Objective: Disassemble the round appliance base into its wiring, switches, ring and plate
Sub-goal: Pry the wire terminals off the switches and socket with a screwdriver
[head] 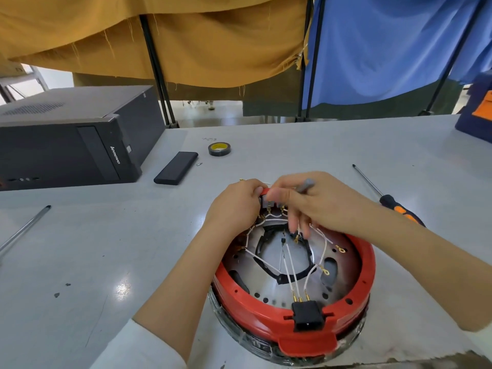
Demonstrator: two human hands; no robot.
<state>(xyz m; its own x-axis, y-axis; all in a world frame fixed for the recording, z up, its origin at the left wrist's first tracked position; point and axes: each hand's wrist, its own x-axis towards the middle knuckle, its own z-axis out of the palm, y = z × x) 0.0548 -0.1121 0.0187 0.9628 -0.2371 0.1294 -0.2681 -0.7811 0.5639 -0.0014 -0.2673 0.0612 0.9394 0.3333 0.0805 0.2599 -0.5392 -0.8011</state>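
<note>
Single head-worn wide-angle camera, looking forward and down over the grey table (292, 145), sitting close above the left hand (235, 206) and right hand (316, 201), taking in hanging cloths (186, 41) at the far edge

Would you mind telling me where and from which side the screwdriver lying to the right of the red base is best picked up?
Grip the screwdriver by its black-and-orange handle, the thick end nearest the right hand. Come down from above with fingers either side of the handle, since it lies flat on the table. The thin metal shaft points away and offers little to hold.
</note>
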